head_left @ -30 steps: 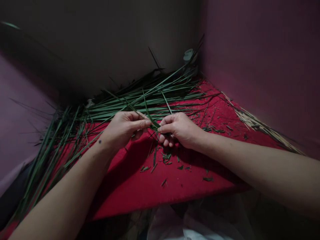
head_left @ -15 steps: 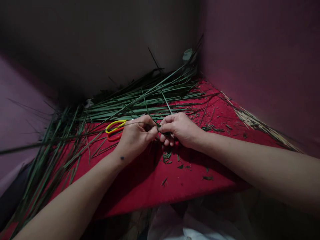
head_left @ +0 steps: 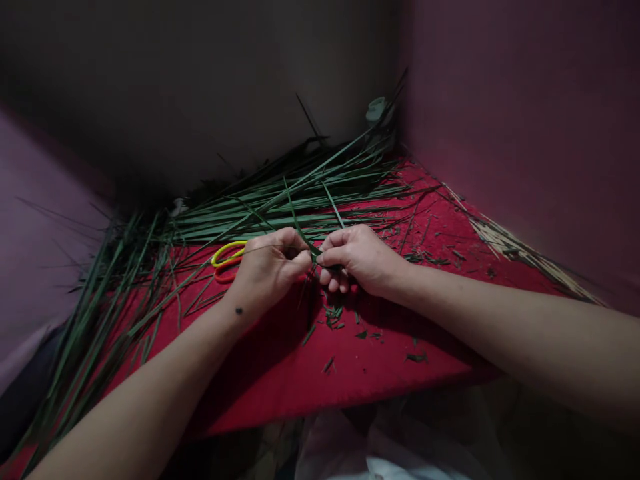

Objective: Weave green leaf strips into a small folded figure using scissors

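My right hand (head_left: pixel 357 260) is closed, thumb against fingers, on a dark green leaf strip (head_left: pixel 314 251) whose woven or folded part is mostly hidden in the grip. Close on its left, my left hand (head_left: pixel 275 260) pinches a thin leaf strip (head_left: pixel 267 247) that runs across its knuckles. A small gap parts the two hands, and leaf ends stick up and hang down around it. Just beyond my left wrist lie scissors, with one yellow handle loop (head_left: pixel 227 252) and one red loop (head_left: pixel 225 276); my hand hides their blades.
Long green leaves (head_left: pixel 280 210) lie heaped along the back wall, and more (head_left: pixel 95 320) spill down the left side. Cut scraps (head_left: pixel 334 317) litter the red cloth (head_left: pixel 280 387). Pale thin sticks (head_left: pixel 520 250) lie along the right wall. A whitish container (head_left: pixel 376 110) stands in the back corner.
My left hand has shifted slightly left, away from my right hand, which stays put. The long strip end reaching the left picture edge is gone from there; more leaf shows between the hands.
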{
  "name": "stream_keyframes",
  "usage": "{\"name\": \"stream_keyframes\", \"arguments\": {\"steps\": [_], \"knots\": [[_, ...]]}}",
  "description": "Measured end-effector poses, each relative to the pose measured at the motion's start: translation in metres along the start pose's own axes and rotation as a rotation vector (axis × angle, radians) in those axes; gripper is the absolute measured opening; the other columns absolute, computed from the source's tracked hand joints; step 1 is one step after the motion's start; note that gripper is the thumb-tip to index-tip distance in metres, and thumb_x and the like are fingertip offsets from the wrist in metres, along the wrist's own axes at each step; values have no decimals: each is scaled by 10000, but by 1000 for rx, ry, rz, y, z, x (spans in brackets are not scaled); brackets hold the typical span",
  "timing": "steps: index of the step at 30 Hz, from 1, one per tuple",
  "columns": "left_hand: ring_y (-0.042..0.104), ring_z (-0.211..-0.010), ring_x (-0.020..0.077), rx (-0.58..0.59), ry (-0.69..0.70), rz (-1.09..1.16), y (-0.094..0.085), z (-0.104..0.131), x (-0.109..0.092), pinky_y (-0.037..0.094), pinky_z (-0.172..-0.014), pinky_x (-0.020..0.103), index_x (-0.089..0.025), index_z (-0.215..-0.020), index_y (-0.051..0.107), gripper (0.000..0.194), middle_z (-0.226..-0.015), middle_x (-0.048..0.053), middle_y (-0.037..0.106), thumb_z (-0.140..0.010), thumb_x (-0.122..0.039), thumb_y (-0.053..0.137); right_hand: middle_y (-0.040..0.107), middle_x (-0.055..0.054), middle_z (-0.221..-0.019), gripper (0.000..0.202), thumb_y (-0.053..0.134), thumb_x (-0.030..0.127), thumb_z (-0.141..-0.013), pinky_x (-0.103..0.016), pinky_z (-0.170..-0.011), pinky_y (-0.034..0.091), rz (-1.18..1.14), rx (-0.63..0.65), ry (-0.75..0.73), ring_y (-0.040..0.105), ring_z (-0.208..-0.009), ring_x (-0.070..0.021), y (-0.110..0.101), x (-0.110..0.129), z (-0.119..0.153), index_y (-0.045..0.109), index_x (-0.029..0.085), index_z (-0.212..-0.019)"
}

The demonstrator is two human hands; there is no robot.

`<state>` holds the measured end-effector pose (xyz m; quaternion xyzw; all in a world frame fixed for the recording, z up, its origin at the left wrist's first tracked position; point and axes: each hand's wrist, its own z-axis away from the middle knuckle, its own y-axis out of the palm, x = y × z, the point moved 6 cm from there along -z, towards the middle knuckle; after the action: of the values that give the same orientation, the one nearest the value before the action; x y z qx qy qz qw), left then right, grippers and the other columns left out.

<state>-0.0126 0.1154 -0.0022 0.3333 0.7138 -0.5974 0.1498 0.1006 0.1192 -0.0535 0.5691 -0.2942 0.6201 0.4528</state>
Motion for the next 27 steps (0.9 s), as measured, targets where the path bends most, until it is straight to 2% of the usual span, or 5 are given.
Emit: {"name": "stream_keyframes", "arguments": {"steps": [4, 8, 17, 23, 27], "knots": [[377, -411, 57, 57, -184, 186, 3, 0, 8, 287, -391, 174, -150, -614, 567, 48, -475, -53, 481, -654, -176, 565, 601, -8, -475, 114, 490, 73, -705, -145, -266, 349, -3, -10, 10, 510, -329, -82, 0, 1, 1, 507, 151, -624], [340, -375, 43, 81, -226, 259, 3, 1, 9, 246, -355, 160, -150, -642, 575, 60, -447, -61, 450, -678, -198, 577, 602, -9, -482, 105, 488, 75, -698, -147, -268, 354, -18, -8, 5, 516, -330, -85, 0, 0, 1, 507, 149, -625], [379, -387, 53, 177, -145, 178, 3, 1, 6, 276, -364, 159, -151, -681, 602, 79, -461, -50, 481, -708, -211, 557, 598, -3, -476, 108, 503, 104, -687, -158, -276, 359, 29, 45, -65, 523, -346, -94, 2, -2, -3, 521, 145, -590], [480, -537, 89, 46, 63, -98, 4, 2, -1, 366, -517, 195, -146, -647, 620, 100, -574, -16, 573, -689, -203, 550, 581, 11, -453, 121, 486, 77, -671, -154, -269, 338, 42, 7, -52, 514, -333, -92, 0, -2, -3, 500, 155, -580], [481, -530, 91, 49, 14, -32, 6, 1, 0, 367, -497, 191, -145, -643, 612, 102, -572, -17, 574, -682, -201, 537, 585, 10, -454, 121, 487, 69, -674, -150, -263, 330, 25, -9, -43, 513, -329, -89, -1, -1, -2, 501, 156, -592]]}}
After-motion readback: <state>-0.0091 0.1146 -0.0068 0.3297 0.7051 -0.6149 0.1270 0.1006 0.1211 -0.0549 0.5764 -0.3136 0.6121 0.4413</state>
